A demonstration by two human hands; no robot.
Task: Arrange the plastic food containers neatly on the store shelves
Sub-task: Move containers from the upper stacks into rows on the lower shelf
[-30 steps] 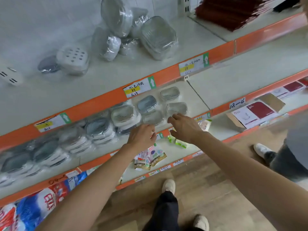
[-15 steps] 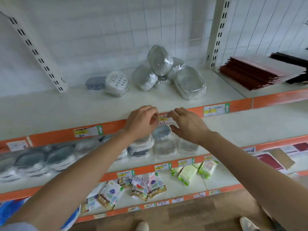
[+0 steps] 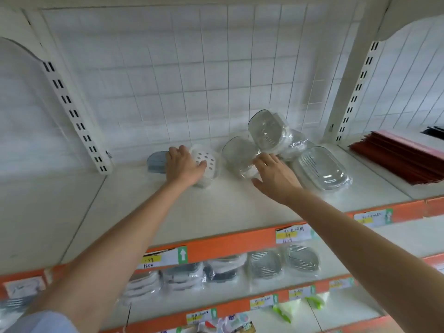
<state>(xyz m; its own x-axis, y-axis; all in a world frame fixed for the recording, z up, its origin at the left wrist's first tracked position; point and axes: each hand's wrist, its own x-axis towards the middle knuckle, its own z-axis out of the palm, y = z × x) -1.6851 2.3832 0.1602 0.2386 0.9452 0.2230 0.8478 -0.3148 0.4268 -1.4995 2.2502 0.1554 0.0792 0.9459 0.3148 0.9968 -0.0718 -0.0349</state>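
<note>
White shelf [image 3: 240, 207], upper level, carries a loose heap of wrapped plastic containers pushed to the back against the wire grid; that heap is your biggest risk. Clear oval container [image 3: 323, 168] lies flat at the right of the heap, near the shelf seam, and a shove from the left could slide it toward the red stack [image 3: 396, 162]. Tilted container [image 3: 265, 131] sits on top, propped on edge against other wrapped ones behind it; pull anything from under it and it will likely tip forward. Grey-lidded container [image 3: 240, 152] leans under it, and your right hand [image 3: 276, 174] reaches it with fingers spread, tips touching or nearly touching its wrap; cannot tell if there is real contact. The wrap looks slick, so an open-fingered touch may skid rather than lift. Your left hand [image 3: 183, 165] rests on the white perforated container [image 3: 206, 164], fingers curved over its left side, thumb on the holed lid; grip looks shallow, cannot tell how firm. Drag it sideways and you may knock the small blue-grey box [image 3: 156, 162] just behind the hand. Both arms are stretched out far, so control at the back of the shelf is weak. Lower shelf [image 3: 228, 251] holds a tidier row of containers below; anything falling off the front edge could land among them.
</note>
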